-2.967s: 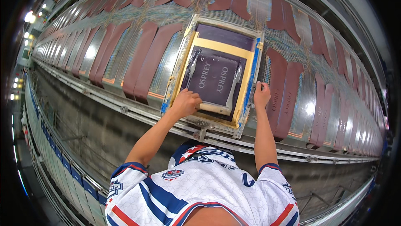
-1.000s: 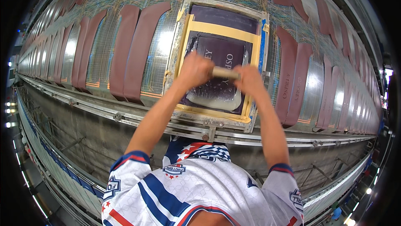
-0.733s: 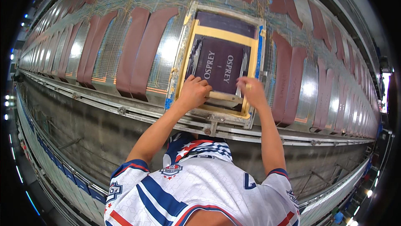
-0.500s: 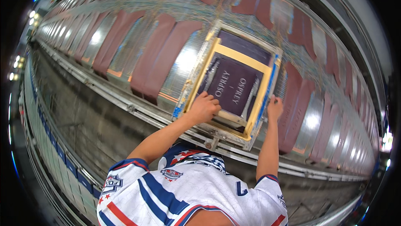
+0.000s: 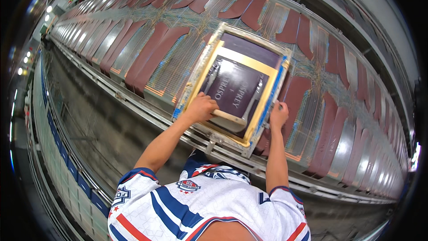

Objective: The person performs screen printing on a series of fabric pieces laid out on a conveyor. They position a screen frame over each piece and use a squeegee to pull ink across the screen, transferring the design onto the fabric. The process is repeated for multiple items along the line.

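Observation:
My left hand (image 5: 203,107) is closed around the left end of a pale squeegee (image 5: 230,120), which lies across the near part of a screen-printing frame (image 5: 190,87). The frame's dark purple mesh (image 5: 234,87) carries pale lettering, ringed by yellow tape, with dark ink along its sides. Blue tape runs down the frame's right side. There my right hand (image 5: 279,113) is closed at the outer edge, fingers curled; its exact grip is partly hidden. Beneath and beside the frame lie maroon fabric panels (image 5: 296,103) on a long printing table.
A metal rail (image 5: 133,109) follows the table's near edge, with a bracket (image 5: 211,145) below the screen frame. More maroon panels (image 5: 156,56) stretch in rows both ways. A concrete floor aisle (image 5: 107,125) lies to the left, beside a line of blue-edged racks (image 5: 73,169).
The screen frame now sits further left in view, with both hands and the squeegee. My right hand has come closer against its edge. Another strip of table shows to its right.

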Motion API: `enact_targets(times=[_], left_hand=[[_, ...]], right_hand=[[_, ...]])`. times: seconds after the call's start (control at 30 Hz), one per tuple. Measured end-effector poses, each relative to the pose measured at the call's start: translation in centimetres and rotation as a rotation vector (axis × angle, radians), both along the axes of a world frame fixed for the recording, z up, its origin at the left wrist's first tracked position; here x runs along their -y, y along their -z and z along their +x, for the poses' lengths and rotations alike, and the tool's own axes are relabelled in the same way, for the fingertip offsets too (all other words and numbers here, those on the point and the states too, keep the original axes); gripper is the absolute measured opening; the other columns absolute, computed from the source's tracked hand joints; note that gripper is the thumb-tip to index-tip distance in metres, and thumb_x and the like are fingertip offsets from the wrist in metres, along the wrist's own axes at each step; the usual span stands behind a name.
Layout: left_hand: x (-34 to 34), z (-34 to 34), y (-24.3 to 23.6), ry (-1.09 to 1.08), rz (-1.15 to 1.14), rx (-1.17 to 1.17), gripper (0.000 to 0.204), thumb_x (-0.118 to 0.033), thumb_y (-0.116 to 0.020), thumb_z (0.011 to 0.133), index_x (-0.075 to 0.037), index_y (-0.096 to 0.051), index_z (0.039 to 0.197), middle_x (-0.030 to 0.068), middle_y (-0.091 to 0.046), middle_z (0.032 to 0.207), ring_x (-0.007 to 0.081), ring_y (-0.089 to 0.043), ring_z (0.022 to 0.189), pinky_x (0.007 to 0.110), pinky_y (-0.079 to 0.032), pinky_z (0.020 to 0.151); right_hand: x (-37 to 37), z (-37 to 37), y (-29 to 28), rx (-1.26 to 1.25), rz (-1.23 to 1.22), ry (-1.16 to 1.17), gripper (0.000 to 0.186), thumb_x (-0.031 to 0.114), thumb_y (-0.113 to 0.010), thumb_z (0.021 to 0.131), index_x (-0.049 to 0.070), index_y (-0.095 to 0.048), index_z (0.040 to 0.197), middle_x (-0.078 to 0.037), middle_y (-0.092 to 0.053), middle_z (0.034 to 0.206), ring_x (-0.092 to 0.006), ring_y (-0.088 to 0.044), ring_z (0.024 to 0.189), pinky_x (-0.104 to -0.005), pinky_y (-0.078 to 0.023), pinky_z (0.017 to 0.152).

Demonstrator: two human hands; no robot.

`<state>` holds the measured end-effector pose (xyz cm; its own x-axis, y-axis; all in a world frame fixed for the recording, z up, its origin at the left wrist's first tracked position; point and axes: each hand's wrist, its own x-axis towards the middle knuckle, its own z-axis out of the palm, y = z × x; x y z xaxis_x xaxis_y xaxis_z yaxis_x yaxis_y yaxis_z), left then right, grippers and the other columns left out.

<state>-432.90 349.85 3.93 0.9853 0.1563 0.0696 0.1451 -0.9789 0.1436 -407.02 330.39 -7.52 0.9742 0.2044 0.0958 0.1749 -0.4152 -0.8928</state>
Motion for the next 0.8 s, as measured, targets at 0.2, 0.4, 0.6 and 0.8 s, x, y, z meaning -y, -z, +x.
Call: enact_targets(times=[0.2,0.4,0.6,0.8], left_hand=[[-7.2,-7.8,-2.5,0.051,0.082,0.073,0.031,-0.021,-0.081,0.061,-0.018,-0.071,0.091,-0.0048,-0.065,0.087,0.0178,-0.059,0.084,0.036,-0.04,0.079],[-6.4,-13.5,-0.5,0.08,0.089,0.13,0.031,-0.011,-0.073,0.064,-0.016,-0.071,0.094,-0.0055,-0.067,0.093,0.0171,-0.058,0.08,0.035,-0.041,0.077],[-8.6,-10.8,0.1,0.123,0.063,0.098,0.03,-0.007,-0.071,0.065,-0.016,-0.071,0.094,-0.0045,-0.067,0.091,0.0178,-0.058,0.08,0.035,-0.039,0.077],[-16.7,1.4,0.8,0.111,0.096,0.136,0.02,-0.011,-0.073,0.068,-0.015,-0.071,0.088,0.0003,-0.069,0.087,0.0227,-0.063,0.081,0.039,-0.042,0.08]], right_hand=[[-8.9,-5.4,-0.1,-0.001,-0.019,0.0,0.027,0.031,-0.065,0.092,0.003,-0.066,0.091,-0.019,-0.069,0.089,-0.0383,-0.067,0.087,-0.0463,-0.048,0.081],[-9.7,-6.4,-0.9,-0.052,-0.097,0.021,0.026,0.031,-0.065,0.092,0.005,-0.066,0.093,-0.019,-0.069,0.085,-0.0389,-0.067,0.078,-0.0463,-0.05,0.072],[-9.7,-5.8,1.3,0.014,-0.177,-0.002,0.026,0.031,-0.064,0.092,0.005,-0.066,0.097,-0.022,-0.069,0.085,-0.0438,-0.065,0.077,-0.0493,-0.049,0.071],[-9.3,-3.2,-0.7,0.036,-0.429,-0.287,0.033,0.034,-0.065,0.093,0.002,-0.068,0.1,-0.019,-0.071,0.095,-0.0382,-0.066,0.091,-0.047,-0.05,0.083]])
